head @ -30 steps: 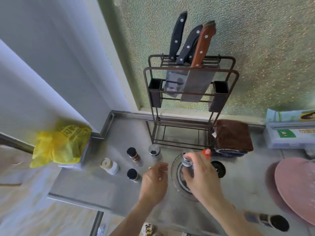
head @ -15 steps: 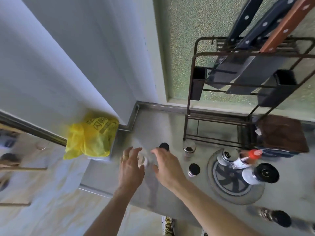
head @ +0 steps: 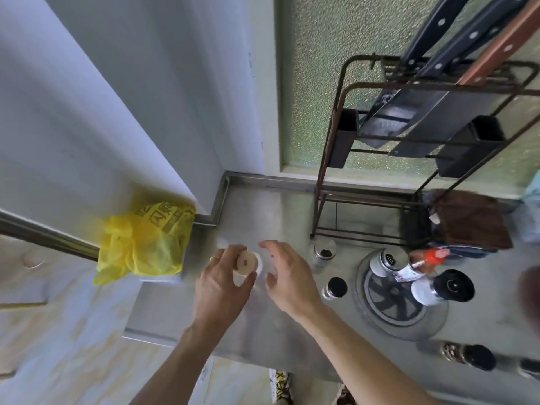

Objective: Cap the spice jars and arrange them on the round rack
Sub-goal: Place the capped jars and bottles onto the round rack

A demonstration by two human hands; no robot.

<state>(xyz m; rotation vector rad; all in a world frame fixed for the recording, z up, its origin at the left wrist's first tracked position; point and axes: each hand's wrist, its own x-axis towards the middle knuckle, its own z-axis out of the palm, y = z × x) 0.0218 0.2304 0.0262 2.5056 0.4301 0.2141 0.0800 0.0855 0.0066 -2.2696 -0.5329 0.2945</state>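
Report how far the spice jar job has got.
Done: three containers stand on the round rack, a shaker-top jar, a red-capped bottle and a black-lidded jar. In hand: the left hand grips a jar with a pale lid; the right hand is open beside it. Left: an uncapped jar and a black-capped jar stand off the rack, and another jar lies on the counter.

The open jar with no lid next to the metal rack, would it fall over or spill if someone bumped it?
Probably yes. The open jar looks tall and narrow, so a knock could tip it. It has no cap, and dark spice shows inside, so that would likely spill. It seems clear and hard, maybe glass, so it may slide on the smooth steel counter.
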